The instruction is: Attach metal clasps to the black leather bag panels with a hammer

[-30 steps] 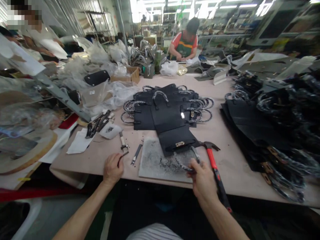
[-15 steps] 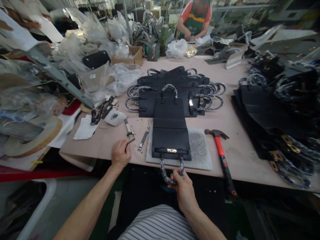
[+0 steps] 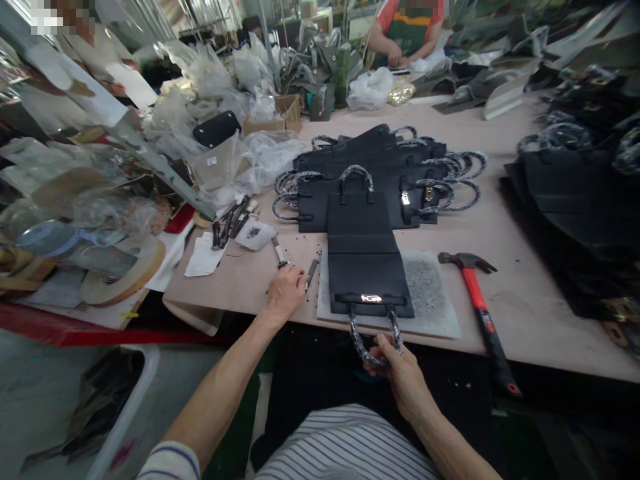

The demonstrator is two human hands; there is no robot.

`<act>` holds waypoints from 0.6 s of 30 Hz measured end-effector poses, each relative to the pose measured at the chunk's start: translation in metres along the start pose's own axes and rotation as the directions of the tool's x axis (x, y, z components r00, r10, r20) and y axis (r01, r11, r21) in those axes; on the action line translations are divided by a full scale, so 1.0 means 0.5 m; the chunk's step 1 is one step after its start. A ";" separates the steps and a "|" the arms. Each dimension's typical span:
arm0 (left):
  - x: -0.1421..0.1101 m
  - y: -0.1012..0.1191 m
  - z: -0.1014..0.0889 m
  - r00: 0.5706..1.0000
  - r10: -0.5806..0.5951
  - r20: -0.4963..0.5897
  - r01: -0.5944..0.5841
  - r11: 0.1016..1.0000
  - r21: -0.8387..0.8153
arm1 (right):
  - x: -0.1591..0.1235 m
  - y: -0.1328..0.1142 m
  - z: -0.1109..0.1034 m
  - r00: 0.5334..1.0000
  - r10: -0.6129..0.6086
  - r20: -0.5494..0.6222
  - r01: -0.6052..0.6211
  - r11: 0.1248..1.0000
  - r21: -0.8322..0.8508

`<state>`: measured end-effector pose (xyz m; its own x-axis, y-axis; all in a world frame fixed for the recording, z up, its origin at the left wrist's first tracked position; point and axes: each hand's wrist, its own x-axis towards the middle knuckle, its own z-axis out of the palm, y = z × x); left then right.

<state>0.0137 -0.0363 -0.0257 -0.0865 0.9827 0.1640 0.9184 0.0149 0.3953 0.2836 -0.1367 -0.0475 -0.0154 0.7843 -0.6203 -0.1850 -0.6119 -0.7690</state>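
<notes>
My right hand (image 3: 395, 367) is closed around the plastic-wrapped handle (image 3: 357, 343) of a black bag panel (image 3: 364, 270). That panel lies flat on a pale board (image 3: 433, 293), with a shiny metal clasp (image 3: 371, 299) near its front edge. A second wrapped handle (image 3: 356, 177) stands at its far end. To the left, my left hand (image 3: 286, 293) rests low over the table with fingers curled. Its fingertips are beside a flat grey metal tool (image 3: 313, 272) and partly cover another small tool (image 3: 279, 252); what is under the fingers is hidden.
A red-handled hammer (image 3: 477, 300) lies right of the board, its grip past the table edge. Behind are stacked black bag panels (image 3: 310, 210); more are piled at right (image 3: 560, 220). Dark hand tools (image 3: 233, 220) lie left. A person (image 3: 405, 33) works across the table.
The camera view has swung left, so things sit farther right. My left hand has moved toward the flat grey tool; the dark rod at its fingertips no longer shows. My right hand keeps the handle.
</notes>
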 end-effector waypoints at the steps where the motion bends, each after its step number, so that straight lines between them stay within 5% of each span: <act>1: 0.011 0.009 0.000 0.999 -0.022 0.042 0.022 1.000 -0.005 | -0.002 -0.002 -0.006 1.000 -0.007 -0.029 0.005 0.999 -0.035; 6: 0.066 -0.026 -0.017 0.970 -0.241 0.001 0.241 0.968 0.071 | -0.006 -0.028 -0.076 0.931 -0.242 -0.274 0.156 0.941 -0.301; 11: 0.119 -0.114 -0.040 0.856 -0.515 0.043 0.514 0.857 0.045 | 0.018 -0.061 -0.146 0.847 -0.371 -0.380 0.188 0.879 -0.438; 14: 0.156 -0.127 -0.030 0.826 -0.557 0.085 0.562 0.824 -0.068 | 0.031 -0.079 -0.141 0.786 -0.530 -0.319 0.247 0.742 -0.623; 18: 0.202 -0.118 0.003 0.804 -0.583 0.119 0.588 0.749 -0.306 | 0.046 -0.107 -0.086 0.688 -0.725 -0.037 0.434 0.451 -0.780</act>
<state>-0.0485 0.0622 -0.0340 -0.5588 0.8032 -0.2065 0.5186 0.5328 0.6688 0.3355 -0.0901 -0.0273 0.1600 0.9792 0.1250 0.6761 -0.0164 -0.7366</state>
